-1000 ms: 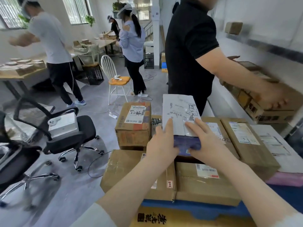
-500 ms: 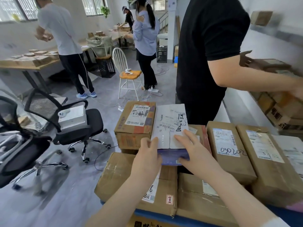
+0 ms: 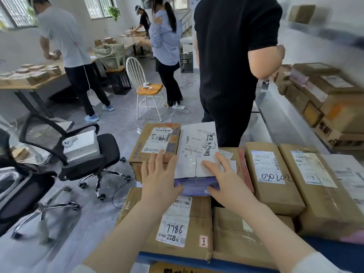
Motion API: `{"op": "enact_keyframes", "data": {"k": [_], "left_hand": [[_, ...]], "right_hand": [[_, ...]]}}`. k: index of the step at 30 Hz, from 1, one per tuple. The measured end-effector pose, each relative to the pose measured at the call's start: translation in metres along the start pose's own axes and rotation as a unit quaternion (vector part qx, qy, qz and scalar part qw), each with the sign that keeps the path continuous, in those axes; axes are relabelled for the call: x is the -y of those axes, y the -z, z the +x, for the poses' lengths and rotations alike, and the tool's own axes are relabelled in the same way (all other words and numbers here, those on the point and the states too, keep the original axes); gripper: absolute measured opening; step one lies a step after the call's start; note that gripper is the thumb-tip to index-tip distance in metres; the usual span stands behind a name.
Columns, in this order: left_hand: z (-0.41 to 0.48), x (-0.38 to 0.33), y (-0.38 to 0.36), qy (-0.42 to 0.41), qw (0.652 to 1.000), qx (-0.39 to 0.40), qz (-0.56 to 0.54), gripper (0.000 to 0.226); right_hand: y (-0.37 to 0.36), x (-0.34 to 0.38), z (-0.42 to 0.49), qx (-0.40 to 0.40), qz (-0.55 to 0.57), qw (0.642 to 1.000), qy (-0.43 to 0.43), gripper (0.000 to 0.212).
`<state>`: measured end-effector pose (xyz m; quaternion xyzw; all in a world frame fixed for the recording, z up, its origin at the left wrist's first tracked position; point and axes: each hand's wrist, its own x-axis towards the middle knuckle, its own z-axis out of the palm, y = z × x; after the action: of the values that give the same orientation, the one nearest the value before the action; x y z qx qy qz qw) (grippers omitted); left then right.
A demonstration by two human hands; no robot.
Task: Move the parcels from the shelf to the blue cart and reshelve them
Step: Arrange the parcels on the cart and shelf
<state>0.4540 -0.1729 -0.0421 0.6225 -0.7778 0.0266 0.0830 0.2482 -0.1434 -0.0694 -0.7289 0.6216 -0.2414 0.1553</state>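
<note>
The shelf (image 3: 279,119) runs along the three o'clock side of the view, with brown parcels (image 3: 334,107) stacked on it. A person in a black shirt (image 3: 226,56) stands at twelve o'clock, beside the shelf. The blue cart (image 3: 173,258) fills the six o'clock area and is loaded with taped cardboard boxes (image 3: 273,174) packed side by side. On top of that load, near the middle of the view, lies a white parcel (image 3: 197,150) with a purple front face. Just beside it at nine o'clock is a labelled brown box (image 3: 155,140). The left grip (image 3: 160,178) is released. Its straight fingers rest on the brown box and its thumb touches the parcel's purple face. The right grip (image 3: 224,180) is also released, with spread fingers pressing the white parcel's top at its four o'clock corner.
</note>
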Motion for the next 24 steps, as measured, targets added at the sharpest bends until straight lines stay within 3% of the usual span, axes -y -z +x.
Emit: {"op": "enact_keyframes", "data": {"k": [4, 16, 24], "left_hand": [[0.004, 0.008, -0.006, -0.014, 0.999, 0.034, -0.021, 0.075], [0.009, 0.013, -0.003, -0.03, 0.998, 0.021, -0.048, 0.065], [0.007, 0.015, -0.003, -0.021, 0.999, 0.014, -0.031, 0.079]], "right_hand": [[-0.003, -0.001, 0.001, -0.013, 0.016, 1.0, -0.004, 0.07], [-0.005, -0.002, -0.003, -0.025, 0.037, 0.999, -0.017, 0.072], [-0.003, 0.002, -0.003, -0.03, 0.038, 0.999, -0.009, 0.079]]}}
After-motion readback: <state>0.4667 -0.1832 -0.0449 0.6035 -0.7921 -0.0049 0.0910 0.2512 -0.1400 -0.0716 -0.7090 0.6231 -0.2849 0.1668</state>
